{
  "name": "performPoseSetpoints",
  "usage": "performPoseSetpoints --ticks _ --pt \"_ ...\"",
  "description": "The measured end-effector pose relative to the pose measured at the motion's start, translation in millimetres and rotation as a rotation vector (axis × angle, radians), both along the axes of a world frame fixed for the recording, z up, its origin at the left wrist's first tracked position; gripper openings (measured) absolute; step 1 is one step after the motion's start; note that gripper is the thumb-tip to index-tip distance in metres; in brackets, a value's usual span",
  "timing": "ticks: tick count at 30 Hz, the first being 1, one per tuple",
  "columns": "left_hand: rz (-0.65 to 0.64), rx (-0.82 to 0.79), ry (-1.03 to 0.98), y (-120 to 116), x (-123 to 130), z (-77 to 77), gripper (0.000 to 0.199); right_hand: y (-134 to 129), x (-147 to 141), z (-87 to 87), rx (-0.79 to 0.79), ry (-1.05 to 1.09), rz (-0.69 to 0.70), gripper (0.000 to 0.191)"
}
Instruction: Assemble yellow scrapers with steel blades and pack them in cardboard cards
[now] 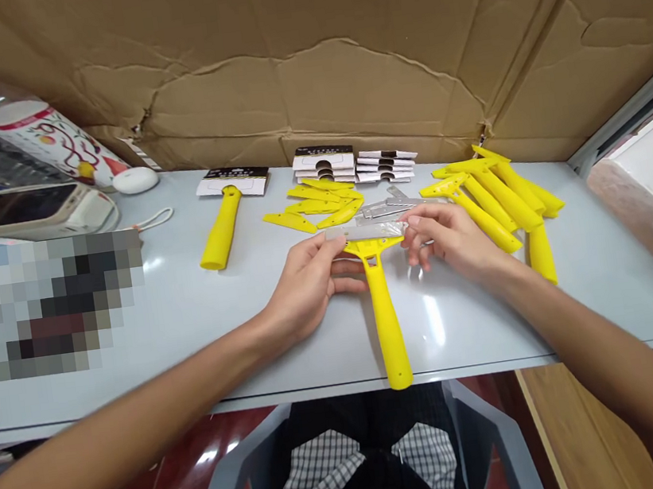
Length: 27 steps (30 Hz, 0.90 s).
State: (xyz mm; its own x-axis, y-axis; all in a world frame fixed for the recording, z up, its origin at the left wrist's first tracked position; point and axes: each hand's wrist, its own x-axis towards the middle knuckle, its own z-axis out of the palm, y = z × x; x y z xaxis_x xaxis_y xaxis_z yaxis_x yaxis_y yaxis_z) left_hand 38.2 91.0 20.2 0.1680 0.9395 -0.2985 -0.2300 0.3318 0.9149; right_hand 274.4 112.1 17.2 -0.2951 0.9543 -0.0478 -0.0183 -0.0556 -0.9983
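Note:
A yellow scraper (387,317) lies before me, its handle pointing toward my body and past the table's front edge. Across its head sits a flat metal blade (368,232). My left hand (325,273) grips the scraper's head at the left end, thumb on top and fingers underneath. At the blade's right end, the thumb and forefinger of my right hand (443,237) pinch together; whether they hold the blade or its clear wrapping is too small to tell. Behind the scraper lie loose yellow strips (320,197) and several metal blades (387,206).
Several yellow scraper handles (500,193) are heaped at the right. One yellow scraper with a card on its head (220,230) lies left. Stacked cards (323,166) stand near the cardboard wall (302,55). A phone (15,213), a white earbud case (136,180) and bottles (40,130) occupy the left.

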Motion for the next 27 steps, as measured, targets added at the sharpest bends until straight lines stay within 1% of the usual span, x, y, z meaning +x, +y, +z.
performPoseSetpoints --ticks 3,8,13,19,23,27 --pt "-0.007 0.007 0.000 1.5 -0.4 -3.4 0.022 1.2 0.7 -4.6 -0.051 0.005 0.027 0.043" --pt "-0.040 0.023 0.003 0.5 -0.7 -7.8 0.021 -1.9 -8.0 -10.1 -0.151 0.022 0.016 0.039" --pt "-0.061 0.005 0.030 2.4 -2.0 -4.5 0.020 -2.7 -10.0 -12.4 -0.125 0.053 -0.044 0.032" --pt "-0.020 0.011 0.038 8.8 -5.3 -6.0 0.017 -1.4 -8.3 -15.4 -0.133 0.063 -0.064 0.031" --pt "0.013 0.028 0.049 11.1 -5.9 -9.3 0.017 -0.9 -7.3 -19.1 -0.151 0.080 -0.051 0.033" --pt "0.048 0.019 0.055 12.1 -5.2 -9.6 0.018 -0.4 -5.5 -19.8 -0.189 0.108 -0.039 0.037"
